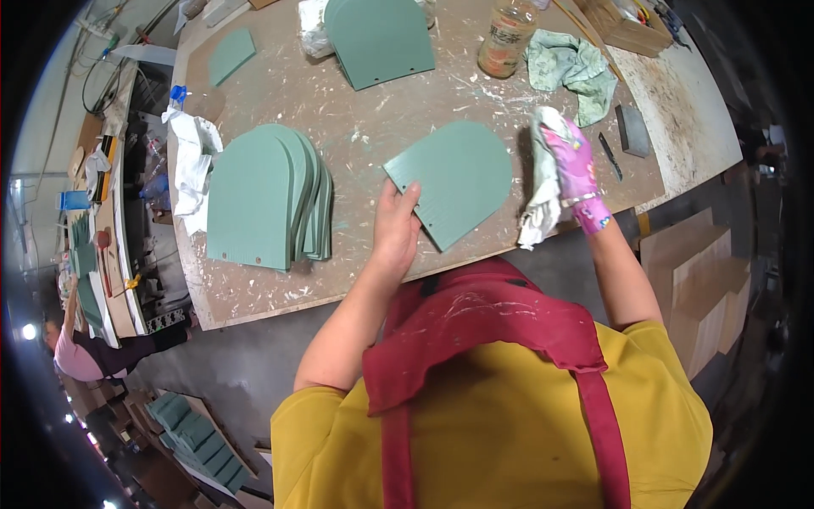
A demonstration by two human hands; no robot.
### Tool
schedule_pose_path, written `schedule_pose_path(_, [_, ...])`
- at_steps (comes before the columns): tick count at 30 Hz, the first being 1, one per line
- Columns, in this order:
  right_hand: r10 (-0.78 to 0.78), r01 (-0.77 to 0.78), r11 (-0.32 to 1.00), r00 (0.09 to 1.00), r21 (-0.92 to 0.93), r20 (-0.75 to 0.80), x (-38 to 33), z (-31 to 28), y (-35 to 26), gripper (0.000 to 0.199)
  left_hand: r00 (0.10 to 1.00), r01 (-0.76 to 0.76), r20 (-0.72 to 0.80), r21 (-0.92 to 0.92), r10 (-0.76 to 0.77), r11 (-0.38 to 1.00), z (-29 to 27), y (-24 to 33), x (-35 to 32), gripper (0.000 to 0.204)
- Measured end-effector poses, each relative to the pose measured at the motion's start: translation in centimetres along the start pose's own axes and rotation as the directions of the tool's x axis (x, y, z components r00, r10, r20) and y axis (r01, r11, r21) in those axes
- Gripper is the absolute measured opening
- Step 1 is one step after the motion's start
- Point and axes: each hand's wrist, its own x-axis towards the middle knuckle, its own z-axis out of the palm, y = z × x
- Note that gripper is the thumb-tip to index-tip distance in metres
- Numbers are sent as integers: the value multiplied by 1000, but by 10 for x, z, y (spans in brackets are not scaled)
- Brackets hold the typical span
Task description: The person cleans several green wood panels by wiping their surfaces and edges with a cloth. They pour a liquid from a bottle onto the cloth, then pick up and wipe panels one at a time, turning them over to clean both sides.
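My bare left hand [397,225] grips the straight edge of a green arch-shaped panel [462,174], thumb on top and the other fingers mostly hidden beneath. Two small holes show near that edge. The panel is tilted, its rounded end pointing to the far right. On my right hand [577,165] is a pink patterned glove, its fingers closed over a crumpled whitish rag [543,191] just right of the panel. To the left, a fanned stack of like panels [250,199] lies on the worn, paint-spotted table [356,170].
More green panels [381,42] are piled at the far side, near a small green piece [231,55]. A labelled bottle [507,42], a greenish cloth [572,72], a dark block [632,129] and a knife [610,156] lie right. White paper [193,161] lies left. Another person [85,352] works far left.
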Motion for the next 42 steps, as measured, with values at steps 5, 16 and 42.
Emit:
schedule_pose_path(5, [-271,458,785,859,-417,433,-39,98,-65,22,994,63,80,68,-68,996,-10,-21,1,44])
schedule_pose_path(16, [-139,490,646,829,-585,541,-17,142,-20,26,994,66,78,65,-71,996,-11,-20,12,42])
schedule_pose_path(42, [48,130,837,951,-532,307,1,53,-46,28,641,-708,753,656,152,-262,14,-3,95,30])
